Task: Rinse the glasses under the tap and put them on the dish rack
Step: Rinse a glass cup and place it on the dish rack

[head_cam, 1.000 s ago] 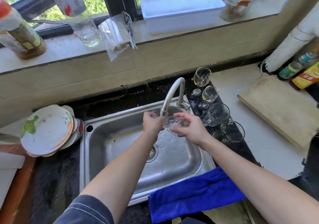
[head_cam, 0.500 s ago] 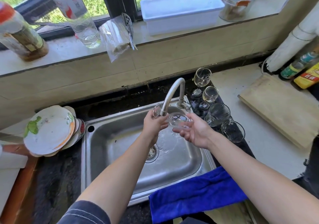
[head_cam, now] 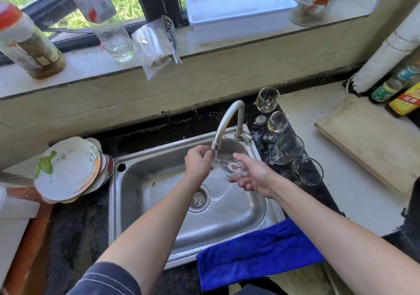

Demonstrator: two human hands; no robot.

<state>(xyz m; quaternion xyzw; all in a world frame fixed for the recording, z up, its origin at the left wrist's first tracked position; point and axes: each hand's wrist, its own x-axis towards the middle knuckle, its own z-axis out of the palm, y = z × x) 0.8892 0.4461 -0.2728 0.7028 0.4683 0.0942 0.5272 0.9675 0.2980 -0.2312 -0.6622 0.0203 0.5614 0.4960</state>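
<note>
A clear glass (head_cam: pixel 230 166) lies tilted under the running tap (head_cam: pixel 223 125), over the steel sink (head_cam: pixel 159 165). My left hand (head_cam: pixel 197 164) grips its stem or foot end just below the spout. My right hand (head_cam: pixel 252 176) cups the bowl from the right, fingers spread around it. Water runs over the glass and swirls toward the drain (head_cam: pixel 200 199). On the dark strip right of the sink stand two wine glasses (head_cam: pixel 267 100) (head_cam: pixel 277 122) and two glass mugs (head_cam: pixel 287 148) (head_cam: pixel 308 171).
Stacked plates (head_cam: pixel 68 169) lean at the sink's left. A blue cloth (head_cam: pixel 256 251) drapes over the front right rim. A wooden cutting board (head_cam: pixel 372 140) lies on the right counter, with bottles (head_cam: pixel 406 99) behind. The windowsill carries bottles, a bag and a white tub (head_cam: pixel 238 13).
The glass has turned and dropped slightly under the stream. My right hand has shifted from beneath it to its right side, and my left hand has stayed at the spout.
</note>
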